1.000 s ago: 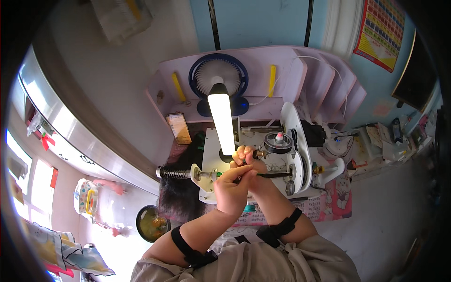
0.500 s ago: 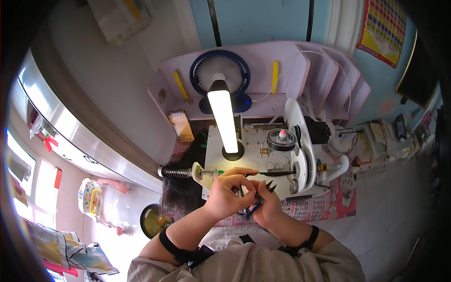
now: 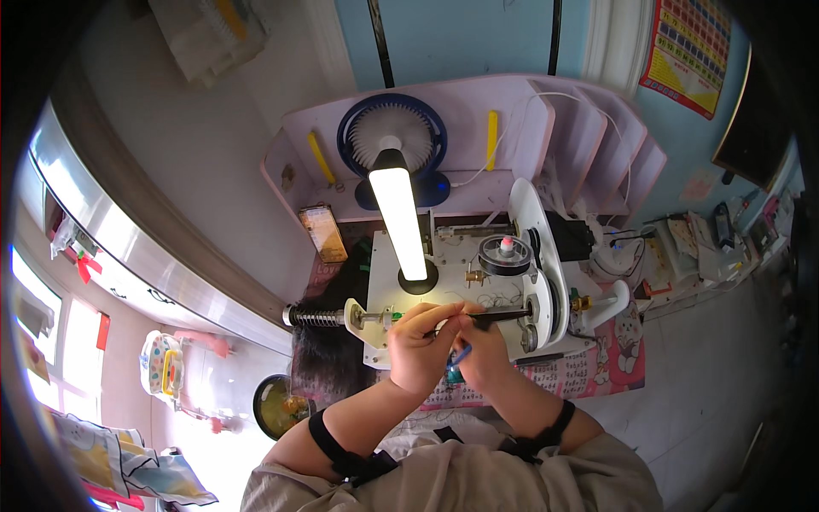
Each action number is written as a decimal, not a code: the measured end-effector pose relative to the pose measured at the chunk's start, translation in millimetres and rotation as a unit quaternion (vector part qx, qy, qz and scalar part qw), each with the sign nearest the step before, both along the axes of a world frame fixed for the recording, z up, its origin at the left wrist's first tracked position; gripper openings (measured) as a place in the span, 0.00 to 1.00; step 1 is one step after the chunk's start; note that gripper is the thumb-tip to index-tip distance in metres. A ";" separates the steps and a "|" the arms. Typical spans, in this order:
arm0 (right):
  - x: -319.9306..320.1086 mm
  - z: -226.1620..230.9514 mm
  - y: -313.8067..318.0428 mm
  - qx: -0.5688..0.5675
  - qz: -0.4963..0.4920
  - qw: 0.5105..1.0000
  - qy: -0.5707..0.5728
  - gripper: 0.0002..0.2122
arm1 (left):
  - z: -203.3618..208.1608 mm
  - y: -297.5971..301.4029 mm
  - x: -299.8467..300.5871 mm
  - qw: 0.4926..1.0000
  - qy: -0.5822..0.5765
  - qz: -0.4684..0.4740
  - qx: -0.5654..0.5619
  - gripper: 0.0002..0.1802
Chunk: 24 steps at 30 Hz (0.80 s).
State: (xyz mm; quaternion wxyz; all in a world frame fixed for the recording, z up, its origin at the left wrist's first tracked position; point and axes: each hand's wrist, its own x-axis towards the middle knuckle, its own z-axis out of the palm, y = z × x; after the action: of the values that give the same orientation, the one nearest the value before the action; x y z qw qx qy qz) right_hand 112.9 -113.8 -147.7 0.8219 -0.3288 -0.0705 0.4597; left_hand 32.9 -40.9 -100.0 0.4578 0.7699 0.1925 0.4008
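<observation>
Both my hands meet over the front of a white tabletop machine (image 3: 388, 264). My left hand (image 3: 418, 350) is pinched closed at the fingertips, beside the machine's horizontal spindle; whatever lies between the fingers is too small to make out. My right hand (image 3: 485, 358) is closed around small scissors with a blue handle (image 3: 461, 353), their dark tips mostly hidden near the left fingertips. A thin dark rod (image 3: 510, 314) runs from behind my hands to the machine's right bracket. A spring-loaded shaft (image 3: 316, 317) sticks out at the left. Dark loose hair (image 3: 328, 346) lies beside the machine.
A lit lamp bar (image 3: 397, 222) rises from the machine plate beside a black-rimmed spool (image 3: 505, 254). Behind stand a blue fan (image 3: 392, 141) and a pale shelf (image 3: 465, 183). A phone (image 3: 323, 234) leans at the left. A pink printed mat (image 3: 589, 375) lies underneath.
My hands have come together, fingertips meeting at the spindle. The scissors' pointed blades, spread and visible before, have turned and are now largely hidden. The view has shifted slightly.
</observation>
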 end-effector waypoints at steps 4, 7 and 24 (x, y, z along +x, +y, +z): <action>9.4 -8.8 18.9 0.135 -0.007 0.991 -0.006 0.06 | 3.6 -1.9 -2.3 0.996 -0.006 -0.008 -0.086 0.08; -11.2 -19.9 -24.6 0.089 0.008 0.996 -0.020 0.06 | 7.9 0.9 -9.1 0.994 0.059 -0.014 -0.087 0.05; -8.8 45.6 -25.6 -0.019 -0.122 0.883 -0.454 0.02 | 6.6 19.3 -22.0 0.980 -0.019 -0.188 -0.062 0.21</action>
State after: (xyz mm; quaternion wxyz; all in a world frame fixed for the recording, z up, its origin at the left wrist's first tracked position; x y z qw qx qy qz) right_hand 104.1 -139.4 -102.1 0.7429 -0.5234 -0.3864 0.1578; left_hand 10.9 -21.6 -93.4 0.5755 0.7548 0.0597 0.3091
